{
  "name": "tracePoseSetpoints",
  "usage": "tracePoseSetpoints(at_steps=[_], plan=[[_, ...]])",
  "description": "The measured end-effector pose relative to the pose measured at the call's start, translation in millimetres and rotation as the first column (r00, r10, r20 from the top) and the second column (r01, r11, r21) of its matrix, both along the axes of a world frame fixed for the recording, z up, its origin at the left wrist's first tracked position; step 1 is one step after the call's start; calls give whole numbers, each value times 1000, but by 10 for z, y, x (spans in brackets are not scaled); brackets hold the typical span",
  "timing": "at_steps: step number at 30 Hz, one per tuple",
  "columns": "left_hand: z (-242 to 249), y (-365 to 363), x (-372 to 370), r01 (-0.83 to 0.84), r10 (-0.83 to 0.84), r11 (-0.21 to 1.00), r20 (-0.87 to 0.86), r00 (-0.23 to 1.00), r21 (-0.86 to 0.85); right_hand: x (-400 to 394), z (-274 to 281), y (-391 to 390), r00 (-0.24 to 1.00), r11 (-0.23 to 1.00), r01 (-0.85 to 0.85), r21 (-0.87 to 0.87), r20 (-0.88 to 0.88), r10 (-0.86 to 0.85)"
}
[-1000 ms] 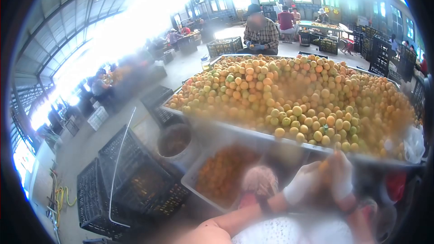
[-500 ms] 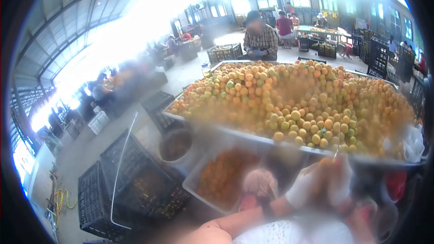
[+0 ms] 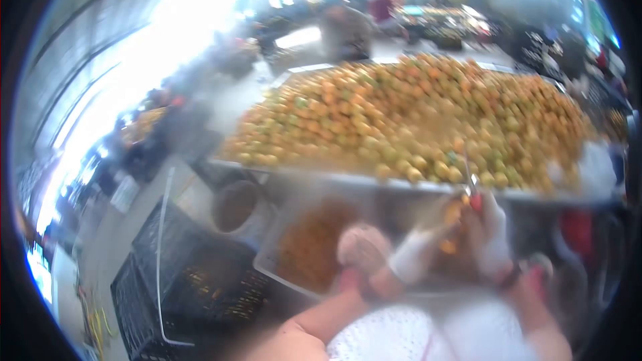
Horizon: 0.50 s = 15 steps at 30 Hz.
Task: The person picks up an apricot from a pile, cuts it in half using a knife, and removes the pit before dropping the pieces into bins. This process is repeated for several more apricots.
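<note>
Both gloved hands are near the front edge of a large tray (image 3: pixel 334 179) heaped with orange and yellow-green fruits (image 3: pixel 401 113). My right hand (image 3: pixel 491 230) is closed on a knife (image 3: pixel 470 177) with a red handle and a thin blade pointing up. Beside it on the left, my left hand (image 3: pixel 424 244) has its fingers blurred around an orange fruit (image 3: pixel 451 224). The smeared view hides the exact contact between blade and fruit. Below the heap, a clear bin (image 3: pixel 267 262) holds small orange pieces.
Black crates (image 3: pixel 154 274) stand at the lower left, beside a round bucket (image 3: pixel 234 206). A white plastic bag (image 3: pixel 595 170) lies at the tray's right end. Across the tray sits a person (image 3: pixel 344 30). Something red (image 3: pixel 576 230) is at the right.
The whole view has shifted and blurred, with tray and crates higher and further left. The hands have moved up and apart a little; the red knife handle and orange fruit now show between them.
</note>
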<state>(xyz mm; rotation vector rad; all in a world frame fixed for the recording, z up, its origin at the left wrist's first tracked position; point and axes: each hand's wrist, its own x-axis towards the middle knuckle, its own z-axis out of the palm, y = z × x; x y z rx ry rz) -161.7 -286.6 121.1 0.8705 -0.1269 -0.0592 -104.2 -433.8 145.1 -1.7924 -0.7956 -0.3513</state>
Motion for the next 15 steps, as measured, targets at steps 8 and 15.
tracePoseSetpoints(at_steps=[8, 15], plan=[[177, 122, 14, -161, 159, 976, 28, 987, 149, 223, 112, -277, 902, 954, 286, -90, 362, -236], [137, 73, 20, -193, 175, 952, 94, 980, 238, -28, 441, -328, 986, 935, -95, 340, -100, 137]])
